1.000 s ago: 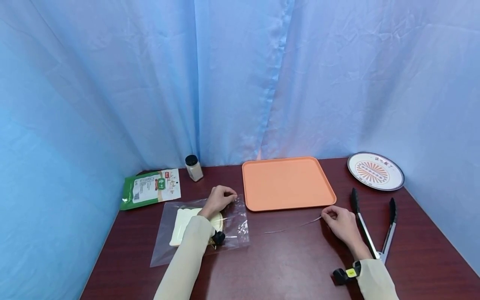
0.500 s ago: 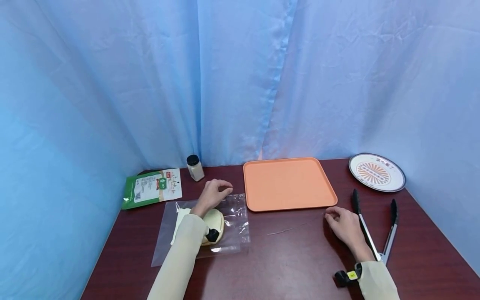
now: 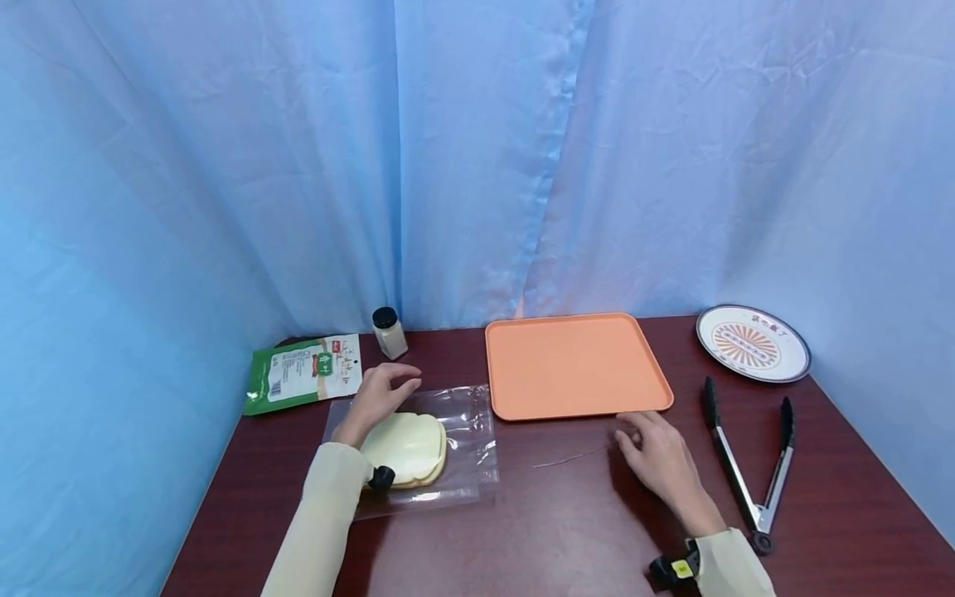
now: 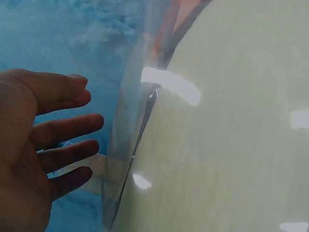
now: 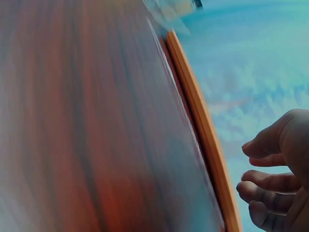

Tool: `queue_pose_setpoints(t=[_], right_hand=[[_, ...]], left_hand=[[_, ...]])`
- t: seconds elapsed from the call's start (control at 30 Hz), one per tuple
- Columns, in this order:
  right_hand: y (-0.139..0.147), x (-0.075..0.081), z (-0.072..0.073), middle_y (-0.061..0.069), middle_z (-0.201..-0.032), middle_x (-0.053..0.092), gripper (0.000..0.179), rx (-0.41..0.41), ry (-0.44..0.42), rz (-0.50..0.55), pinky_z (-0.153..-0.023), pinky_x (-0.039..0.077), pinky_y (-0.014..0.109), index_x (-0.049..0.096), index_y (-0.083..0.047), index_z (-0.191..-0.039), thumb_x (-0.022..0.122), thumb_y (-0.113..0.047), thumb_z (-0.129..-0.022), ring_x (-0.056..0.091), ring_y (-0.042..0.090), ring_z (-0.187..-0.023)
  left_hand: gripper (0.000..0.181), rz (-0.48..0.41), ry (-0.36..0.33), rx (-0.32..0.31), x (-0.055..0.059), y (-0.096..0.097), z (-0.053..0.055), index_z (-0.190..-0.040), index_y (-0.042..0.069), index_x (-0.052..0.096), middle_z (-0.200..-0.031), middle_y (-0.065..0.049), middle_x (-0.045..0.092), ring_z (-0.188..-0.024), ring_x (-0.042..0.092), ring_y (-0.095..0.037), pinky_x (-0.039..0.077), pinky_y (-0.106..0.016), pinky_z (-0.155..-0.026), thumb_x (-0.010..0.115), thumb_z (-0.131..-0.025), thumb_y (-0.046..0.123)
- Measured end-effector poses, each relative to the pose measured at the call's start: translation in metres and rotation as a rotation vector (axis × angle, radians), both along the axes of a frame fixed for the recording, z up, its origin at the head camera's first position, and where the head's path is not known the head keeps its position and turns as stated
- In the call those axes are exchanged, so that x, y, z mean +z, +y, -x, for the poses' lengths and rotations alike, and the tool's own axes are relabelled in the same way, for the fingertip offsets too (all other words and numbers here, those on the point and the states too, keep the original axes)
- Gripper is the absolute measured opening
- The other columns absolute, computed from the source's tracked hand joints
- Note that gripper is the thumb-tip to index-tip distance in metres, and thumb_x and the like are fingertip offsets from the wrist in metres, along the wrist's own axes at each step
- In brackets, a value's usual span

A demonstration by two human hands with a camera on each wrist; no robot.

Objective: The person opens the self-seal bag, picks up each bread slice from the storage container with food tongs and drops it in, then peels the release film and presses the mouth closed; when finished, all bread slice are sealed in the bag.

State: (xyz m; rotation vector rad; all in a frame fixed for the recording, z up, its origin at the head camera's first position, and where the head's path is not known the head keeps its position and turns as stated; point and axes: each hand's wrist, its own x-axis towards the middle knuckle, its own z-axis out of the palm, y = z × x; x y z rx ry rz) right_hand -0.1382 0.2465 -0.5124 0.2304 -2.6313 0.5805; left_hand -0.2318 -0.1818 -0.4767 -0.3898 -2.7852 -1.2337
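Pale bread slices [image 3: 406,448] lie stacked in a clear plastic bag [image 3: 470,452] on the left of the table. My left hand [image 3: 375,396] hovers over the bag's far left part, the sleeve hiding some of it. In the left wrist view the fingers [image 4: 72,129] are spread and hold nothing; pale bread under shiny plastic fills the right side. My right hand [image 3: 656,460] is low over the table, near the front right corner of the orange tray [image 3: 574,365]. Its fingers [image 5: 270,181] bend loosely around nothing. Left of the fingertips lies a thin twist tie [image 3: 564,459].
Metal tongs [image 3: 734,473] with black tips lie spread at the right. Behind them is a patterned plate [image 3: 787,356]. A green and white packet [image 3: 298,373] and a black-capped jar [image 3: 390,333] stand at the back left. Blue curtains [image 3: 477,166] hang behind the table [image 3: 515,531].
My left hand has let go of the bag's right end and moved left across it. The right hand has released the twist tie, which lies on the table, and shifted slightly left.
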Motion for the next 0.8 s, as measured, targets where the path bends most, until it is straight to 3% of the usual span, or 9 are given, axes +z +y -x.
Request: queue_pose_setpoints(t=[0.23, 0.53, 0.67, 0.8], right_hand=[[-0.05, 0.002, -0.011, 0.011, -0.103, 0.069, 0.032, 0.182, 0.096, -0.044, -0.074, 0.059, 0.043, 0.073, -0.007, -0.107, 0.083, -0.013, -0.077, 0.069, 0.025, -0.089], [-0.123, 0.001, -0.031, 0.013, -0.119, 0.068, 0.044, 0.494, 0.171, -0.135, -0.093, 0.058, 0.04, 0.069, -0.008, -0.117, 0.08, -0.028, -0.08, 0.065, 0.024, -0.108], [-0.15, -0.002, -0.038, 0.011, -0.124, 0.065, 0.045, 0.566, 0.195, -0.214, -0.091, 0.057, 0.037, 0.067, -0.011, -0.12, 0.079, -0.032, -0.082, 0.061, 0.023, -0.113], [-0.174, -0.003, -0.042, 0.009, -0.136, 0.059, 0.053, 0.586, 0.168, -0.334, -0.095, 0.054, 0.038, 0.062, -0.016, -0.129, 0.074, -0.043, -0.085, 0.057, 0.023, -0.123]], left_hand=[[0.027, 0.039, -0.031, 0.026, -0.006, -0.021, -0.013, -0.118, -0.001, 0.071, -0.125, -0.02, 0.069, -0.124, 0.061, -0.037, 0.049, -0.054, -0.107, 0.068, -0.095, 0.012], [0.032, 0.137, -0.019, 0.038, -0.013, -0.039, -0.034, -0.123, 0.0, 0.069, -0.136, -0.021, 0.063, -0.14, 0.047, -0.043, 0.036, -0.063, -0.116, 0.067, -0.096, 0.016], [0.032, 0.152, -0.03, 0.04, -0.015, -0.045, -0.042, -0.124, 0.001, 0.069, -0.138, -0.022, 0.062, -0.141, 0.044, -0.045, 0.032, -0.067, -0.116, 0.066, -0.096, 0.016], [0.032, 0.164, -0.043, 0.043, -0.018, -0.049, -0.047, -0.125, 0.002, 0.069, -0.138, -0.02, 0.062, -0.141, 0.043, -0.044, 0.031, -0.069, -0.116, 0.065, -0.097, 0.017]])
